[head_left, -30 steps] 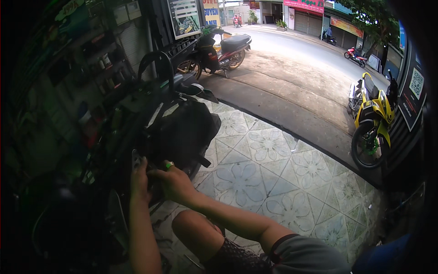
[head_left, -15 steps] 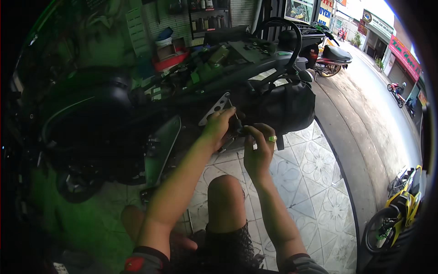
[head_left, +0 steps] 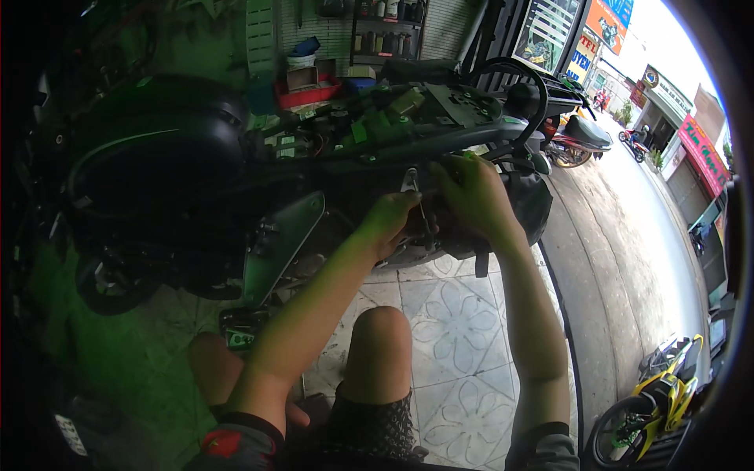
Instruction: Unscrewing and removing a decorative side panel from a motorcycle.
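Observation:
A dark motorcycle with its seat off and inner parts bare stands across in front of me; its tail frame (head_left: 377,166) runs above my hands. My left hand (head_left: 390,220) is closed around what looks like a thin-shafted screwdriver (head_left: 424,210), its dark handle hanging low. Beside it, the top of a metal bracket with holes (head_left: 410,179) shows; my fingers cover the rest. My right hand (head_left: 475,192) is up against the frame right of the bracket, fingers curled inward. Whatever its fingertips grip is hidden behind the hand.
A black bag-like case (head_left: 528,200) hangs at the motorcycle's rear. Behind stand a red tray (head_left: 308,94) with boxes and a shelf of bottles (head_left: 385,43). A flat side panel (head_left: 283,243) juts toward me. A yellow motorbike (head_left: 658,400) stands outside at right.
My right hand has left the tool's handle and risen to the frame. My left hand keeps the tool and now covers more of the bracket. The view has shifted slightly.

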`<control>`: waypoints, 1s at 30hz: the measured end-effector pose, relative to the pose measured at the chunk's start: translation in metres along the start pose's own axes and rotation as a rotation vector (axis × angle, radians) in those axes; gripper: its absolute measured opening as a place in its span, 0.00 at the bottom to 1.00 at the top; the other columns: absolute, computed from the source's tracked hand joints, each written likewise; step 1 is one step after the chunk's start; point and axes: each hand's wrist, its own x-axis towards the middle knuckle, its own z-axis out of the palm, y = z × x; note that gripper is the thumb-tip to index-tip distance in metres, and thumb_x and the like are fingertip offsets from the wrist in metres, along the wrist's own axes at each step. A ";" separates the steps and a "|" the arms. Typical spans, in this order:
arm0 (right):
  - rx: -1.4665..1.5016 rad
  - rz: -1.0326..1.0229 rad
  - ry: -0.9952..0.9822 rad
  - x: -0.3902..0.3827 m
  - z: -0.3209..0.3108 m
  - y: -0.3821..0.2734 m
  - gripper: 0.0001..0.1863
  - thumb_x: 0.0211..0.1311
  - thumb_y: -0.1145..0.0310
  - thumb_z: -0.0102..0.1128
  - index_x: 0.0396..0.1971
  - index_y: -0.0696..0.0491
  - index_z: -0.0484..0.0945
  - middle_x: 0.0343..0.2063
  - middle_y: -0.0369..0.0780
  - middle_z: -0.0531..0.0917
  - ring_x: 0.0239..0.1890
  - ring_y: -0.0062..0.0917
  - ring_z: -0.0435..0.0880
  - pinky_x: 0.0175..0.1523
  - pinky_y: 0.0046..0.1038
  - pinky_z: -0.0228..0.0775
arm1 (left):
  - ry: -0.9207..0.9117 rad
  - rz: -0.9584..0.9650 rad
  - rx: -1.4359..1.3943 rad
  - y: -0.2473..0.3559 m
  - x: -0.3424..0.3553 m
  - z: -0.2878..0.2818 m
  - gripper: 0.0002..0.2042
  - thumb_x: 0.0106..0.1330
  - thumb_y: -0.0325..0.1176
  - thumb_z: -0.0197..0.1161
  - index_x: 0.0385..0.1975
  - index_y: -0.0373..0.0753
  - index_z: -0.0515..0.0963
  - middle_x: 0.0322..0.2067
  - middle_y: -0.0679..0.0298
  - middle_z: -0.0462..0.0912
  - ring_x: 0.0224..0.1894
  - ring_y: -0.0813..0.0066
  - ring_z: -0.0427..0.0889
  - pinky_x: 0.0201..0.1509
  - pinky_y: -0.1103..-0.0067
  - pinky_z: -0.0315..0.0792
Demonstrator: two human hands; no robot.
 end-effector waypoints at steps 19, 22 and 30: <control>-0.617 0.013 -0.609 0.089 0.065 0.026 0.31 0.52 0.44 0.71 0.51 0.50 0.87 0.52 0.50 0.87 0.56 0.44 0.87 0.60 0.44 0.77 | 0.176 0.375 0.546 -0.012 -0.002 -0.006 0.17 0.70 0.48 0.67 0.46 0.41 0.83 0.35 0.65 0.87 0.37 0.75 0.84 0.42 0.73 0.74; -0.619 0.029 -0.599 0.088 0.063 0.024 0.30 0.52 0.45 0.72 0.50 0.50 0.88 0.51 0.50 0.87 0.56 0.45 0.87 0.61 0.44 0.77 | 0.162 0.256 0.414 0.005 -0.021 0.002 0.17 0.72 0.49 0.64 0.47 0.43 0.82 0.36 0.66 0.87 0.37 0.74 0.84 0.44 0.71 0.73; -0.623 0.148 -0.698 0.093 0.058 0.015 0.31 0.51 0.45 0.74 0.52 0.50 0.87 0.53 0.50 0.86 0.57 0.45 0.86 0.61 0.45 0.77 | -0.021 -0.090 0.087 0.002 -0.009 -0.004 0.15 0.73 0.49 0.62 0.47 0.44 0.82 0.36 0.67 0.86 0.39 0.73 0.82 0.49 0.66 0.72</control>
